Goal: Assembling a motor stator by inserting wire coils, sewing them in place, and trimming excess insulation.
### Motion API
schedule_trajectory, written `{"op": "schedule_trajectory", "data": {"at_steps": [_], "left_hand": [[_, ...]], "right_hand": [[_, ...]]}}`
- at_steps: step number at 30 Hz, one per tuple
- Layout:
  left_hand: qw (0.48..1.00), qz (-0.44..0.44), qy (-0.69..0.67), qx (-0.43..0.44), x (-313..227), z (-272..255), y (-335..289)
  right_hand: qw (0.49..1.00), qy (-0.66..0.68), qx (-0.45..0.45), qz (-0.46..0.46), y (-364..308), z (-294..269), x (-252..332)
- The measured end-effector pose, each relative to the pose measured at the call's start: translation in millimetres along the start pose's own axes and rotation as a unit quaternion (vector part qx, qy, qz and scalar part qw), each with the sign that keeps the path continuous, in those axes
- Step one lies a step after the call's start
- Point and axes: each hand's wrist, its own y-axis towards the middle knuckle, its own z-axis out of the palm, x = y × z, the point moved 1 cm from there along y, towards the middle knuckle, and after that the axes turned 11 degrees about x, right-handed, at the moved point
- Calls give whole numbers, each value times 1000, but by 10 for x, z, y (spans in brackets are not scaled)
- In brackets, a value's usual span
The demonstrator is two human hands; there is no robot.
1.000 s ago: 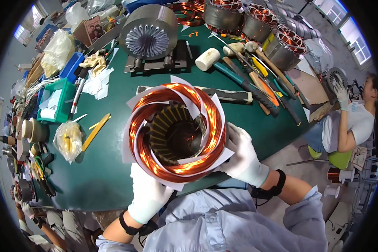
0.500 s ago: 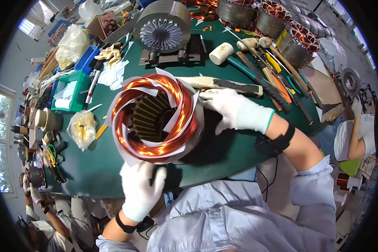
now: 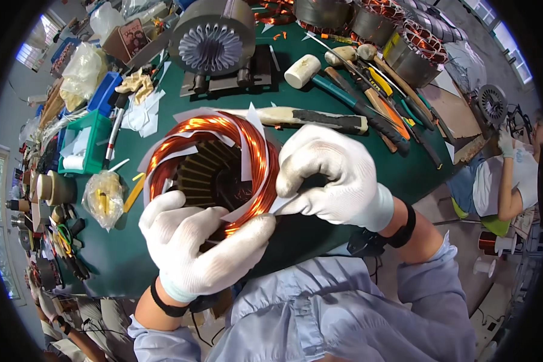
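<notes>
A motor stator stands upright on the green bench, its copper winding (image 3: 260,172) forming a thick ring round the slotted bore (image 3: 208,172). White insulation paper (image 3: 245,160) sticks up between the coils. My left hand (image 3: 202,250), in a white glove, grips the near side of the ring; its fingers curl over the inner edge and the thumb lies along the outside. At the ring's right side my gloved right hand (image 3: 332,178) pinches a slip of white insulation paper (image 3: 279,204) between thumb and forefinger, close to the left thumb. My hands hide the near part of the winding.
Behind the stator lies a taped white stick (image 3: 283,115). A mallet (image 3: 303,71) and several hand tools lie right of it. Another stator (image 3: 214,45) rests on a metal stand at the back. A green bin (image 3: 96,142) stands left. A co-worker (image 3: 513,181) sits at far right.
My left hand has risen from below the stator onto its near rim. The right hand has come from the outer right side to pinch the paper. The view has shifted slightly.
</notes>
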Motion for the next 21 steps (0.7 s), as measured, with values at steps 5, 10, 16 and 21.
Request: {"op": "schedule_trajectory", "data": {"at_steps": [5, 10, 16, 21], "left_hand": [[999, -6, -46, 9, 68, -51, 20], [991, 74, -105, 45, 384, -167, 64], [998, -30, -5, 60, -37, -201, 333], [996, -81, 17, 39, -49, -18, 204]], "right_hand": [[979, -170, 7, -112, -7, 9, -56], [987, -124, 66, -76, 26, -119, 72], [999, -40, 10, -17, 116, -296, -74], [998, -48, 32, -9, 263, -237, -42]]}}
